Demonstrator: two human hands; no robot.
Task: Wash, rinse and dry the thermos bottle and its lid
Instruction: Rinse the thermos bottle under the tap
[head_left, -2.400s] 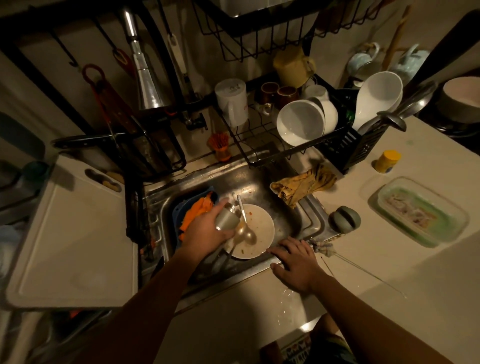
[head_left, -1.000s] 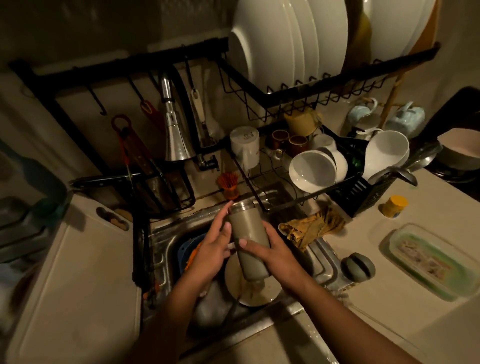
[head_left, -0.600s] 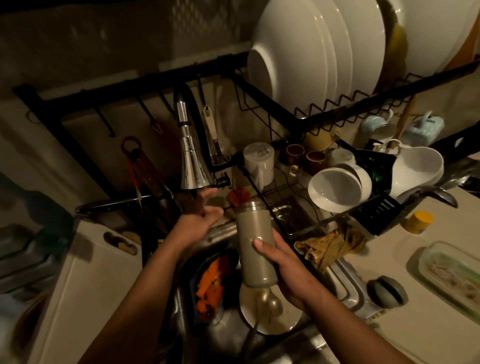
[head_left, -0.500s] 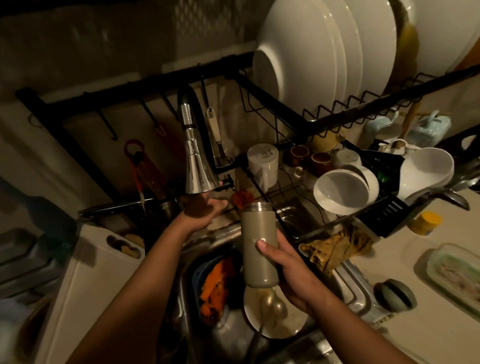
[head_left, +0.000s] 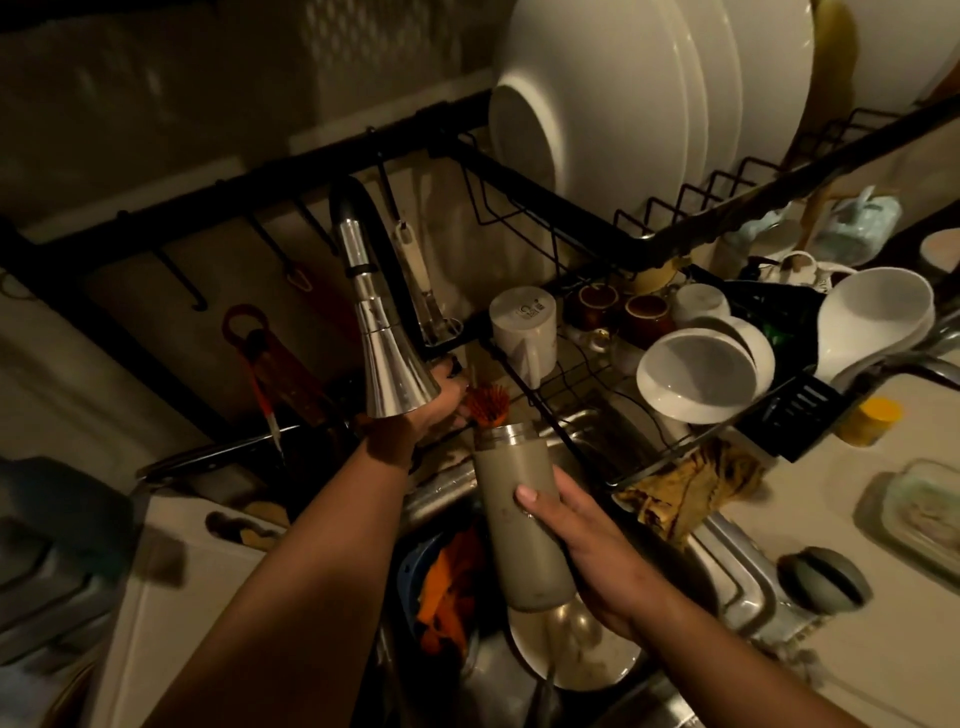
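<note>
My right hand (head_left: 597, 556) grips the beige thermos bottle (head_left: 519, 525) round its middle, holding it upright over the sink with its open steel mouth up. My left hand (head_left: 436, 402) reaches behind the chrome faucet head (head_left: 387, 364), at the tap's base. The faucet head hides its fingers, so its grip is unclear. No water shows at the spout. A grey round lid (head_left: 826, 579) lies on the counter to the right of the sink.
In the sink (head_left: 727, 566) lie a dirty plate (head_left: 582, 660) with a spoon and an orange cloth (head_left: 447, 587). A black dish rack (head_left: 649, 244) with plates and bowls stands close behind and right. A yellow rag (head_left: 691, 488) is draped on the sink edge. A white board (head_left: 171, 597) lies left.
The bottle passed from my left hand to my right and rose upright. My left hand let go and reached up behind the faucet head. The view tilted upward.
</note>
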